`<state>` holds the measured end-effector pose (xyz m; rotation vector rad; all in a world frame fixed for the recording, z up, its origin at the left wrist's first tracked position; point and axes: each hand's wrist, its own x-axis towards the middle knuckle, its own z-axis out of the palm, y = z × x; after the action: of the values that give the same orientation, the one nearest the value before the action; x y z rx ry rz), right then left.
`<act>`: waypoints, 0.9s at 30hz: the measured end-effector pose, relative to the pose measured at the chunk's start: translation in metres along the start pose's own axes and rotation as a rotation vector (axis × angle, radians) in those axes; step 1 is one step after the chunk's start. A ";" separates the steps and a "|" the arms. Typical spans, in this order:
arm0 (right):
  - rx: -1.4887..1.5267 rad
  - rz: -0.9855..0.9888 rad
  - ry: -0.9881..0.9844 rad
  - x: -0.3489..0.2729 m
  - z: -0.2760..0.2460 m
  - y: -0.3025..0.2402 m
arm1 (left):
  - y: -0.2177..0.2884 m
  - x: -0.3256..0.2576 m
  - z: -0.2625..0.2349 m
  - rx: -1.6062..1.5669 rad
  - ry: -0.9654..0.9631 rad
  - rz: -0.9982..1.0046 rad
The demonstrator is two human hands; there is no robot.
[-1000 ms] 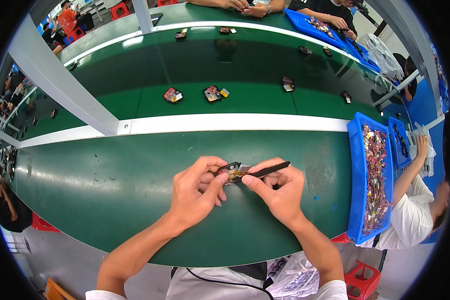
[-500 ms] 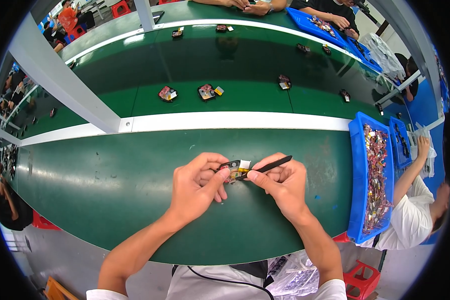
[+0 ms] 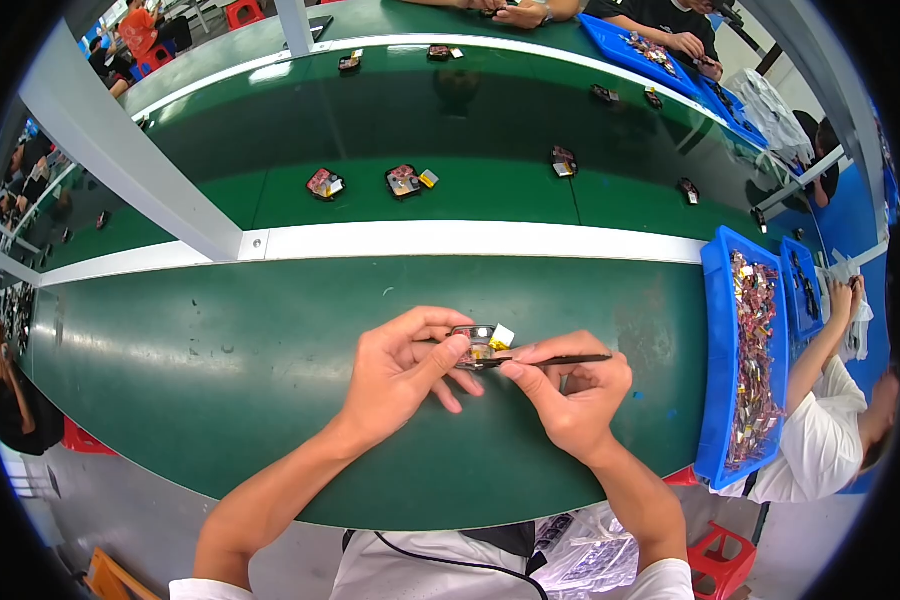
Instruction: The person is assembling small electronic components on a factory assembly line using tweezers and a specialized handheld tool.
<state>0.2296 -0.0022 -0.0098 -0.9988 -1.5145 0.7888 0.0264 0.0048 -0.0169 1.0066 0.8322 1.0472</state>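
My left hand (image 3: 395, 375) grips a small black plastic casing (image 3: 478, 334) by its left side, between thumb and fingers, above the green tabletop. Circuit parts show inside the casing, and a white piece with yellow tape (image 3: 503, 337) sticks out at its upper right. Closed on slim black tweezers (image 3: 575, 359), my right hand (image 3: 575, 395) holds them almost level. Their tip reaches the casing's lower edge; exactly what it touches is too small to tell.
A long blue bin (image 3: 715, 350) full of small wired parts stands to the right. Beyond a white rail (image 3: 470, 240), similar casings (image 3: 404, 181) lie on a green belt (image 3: 500, 205). A grey post (image 3: 130, 140) rises at left. Co-workers sit across and at right.
The tweezers have swung from slanting up to the right to nearly level. My left hand and the casing have shifted slightly right. The casings on the belt have slid a little left.
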 end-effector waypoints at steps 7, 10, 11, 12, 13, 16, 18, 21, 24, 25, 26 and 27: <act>-0.076 -0.037 -0.008 -0.001 0.000 -0.002 | -0.003 0.000 0.001 -0.020 0.005 0.003; -0.034 -0.006 0.007 -0.002 0.001 0.001 | -0.003 0.000 0.001 -0.024 -0.001 0.009; -0.035 -0.005 0.007 -0.002 0.001 0.001 | -0.002 0.000 0.001 -0.035 -0.004 -0.006; -0.028 0.003 0.009 -0.002 0.001 0.000 | -0.001 0.000 0.001 -0.044 -0.005 -0.020; -0.021 0.011 0.011 -0.001 0.002 0.000 | -0.001 0.000 0.000 -0.045 -0.004 -0.020; -0.054 -0.038 -0.001 -0.002 0.003 0.000 | -0.001 0.001 -0.001 -0.074 -0.002 -0.018; -0.053 -0.079 -0.010 -0.002 0.004 0.003 | 0.000 0.002 -0.002 -0.067 -0.002 -0.024; -0.052 -0.094 -0.015 -0.003 0.004 0.003 | -0.003 0.003 -0.003 -0.042 -0.002 -0.009; -0.059 -0.032 -0.016 -0.004 0.002 0.003 | -0.002 0.001 -0.002 -0.071 0.009 -0.036; -0.066 0.003 -0.021 -0.003 0.001 0.004 | -0.002 0.001 -0.002 -0.071 0.010 -0.037; -0.066 0.004 -0.021 -0.003 0.001 0.004 | -0.002 0.001 -0.001 -0.063 0.018 -0.035; -0.072 0.009 -0.027 -0.001 0.000 0.003 | -0.002 0.002 -0.001 -0.056 0.026 -0.033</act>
<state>0.2301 -0.0024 -0.0126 -1.0523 -1.5722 0.7617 0.0271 0.0060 -0.0195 0.9310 0.8336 1.0522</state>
